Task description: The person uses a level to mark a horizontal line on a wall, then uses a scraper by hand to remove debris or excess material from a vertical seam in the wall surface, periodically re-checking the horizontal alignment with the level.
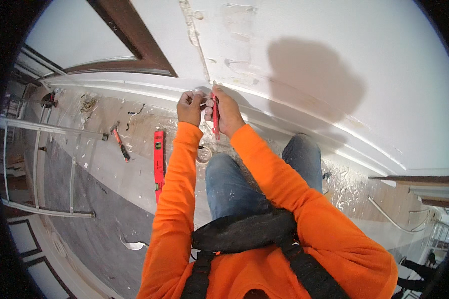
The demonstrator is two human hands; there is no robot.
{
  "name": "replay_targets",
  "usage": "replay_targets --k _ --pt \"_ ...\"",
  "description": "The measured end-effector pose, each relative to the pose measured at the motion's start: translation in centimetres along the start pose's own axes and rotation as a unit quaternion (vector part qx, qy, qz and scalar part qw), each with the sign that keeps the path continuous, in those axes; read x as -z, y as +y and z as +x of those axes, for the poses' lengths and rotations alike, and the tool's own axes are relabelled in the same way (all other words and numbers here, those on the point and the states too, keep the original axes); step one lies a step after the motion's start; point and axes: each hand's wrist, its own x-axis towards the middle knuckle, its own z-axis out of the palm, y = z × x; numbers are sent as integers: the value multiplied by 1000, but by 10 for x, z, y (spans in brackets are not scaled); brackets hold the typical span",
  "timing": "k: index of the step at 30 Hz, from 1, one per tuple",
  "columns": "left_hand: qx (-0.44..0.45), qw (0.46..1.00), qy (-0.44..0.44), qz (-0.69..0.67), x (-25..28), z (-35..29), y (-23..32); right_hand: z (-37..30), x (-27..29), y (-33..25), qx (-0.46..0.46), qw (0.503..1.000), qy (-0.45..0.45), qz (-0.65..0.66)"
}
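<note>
My right hand point(227, 113) is wrapped around a slim red utility knife point(215, 118), its far end up against the wall just above the baseboard point(264, 119). Close beside it on the left, my left hand point(189, 106) has its thumb and fingers pinched together. Something pale may be between those fingertips, but it is too small to make out. Both hands are at the foot of a rough, filled seam point(193, 35) that runs down the white wall point(304, 30).
Left of my knees, a red spirit level point(158, 162) and a hammer point(119, 142) lie on the dusty floor. A roll of tape point(203, 155) is near my left knee. Metal scaffold-like frames point(55, 130) stand at far left. A brown door frame point(134, 35) borders the wall.
</note>
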Motion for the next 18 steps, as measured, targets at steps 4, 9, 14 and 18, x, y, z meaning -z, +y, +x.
replay_targets --k 4,9,14,18 --pt "-129 969 25 211 -26 6 10 -33 32 -27 6 1000 25 -16" --pt "-133 918 87 364 -51 6 21 -108 82 -68 96 986 132 17" --pt "-348 810 107 459 -60 -20 8 -179 122 -74 113 984 130 -51" --pt "-304 721 9 622 -80 -42 -10 -209 152 -81 95 975 199 13"
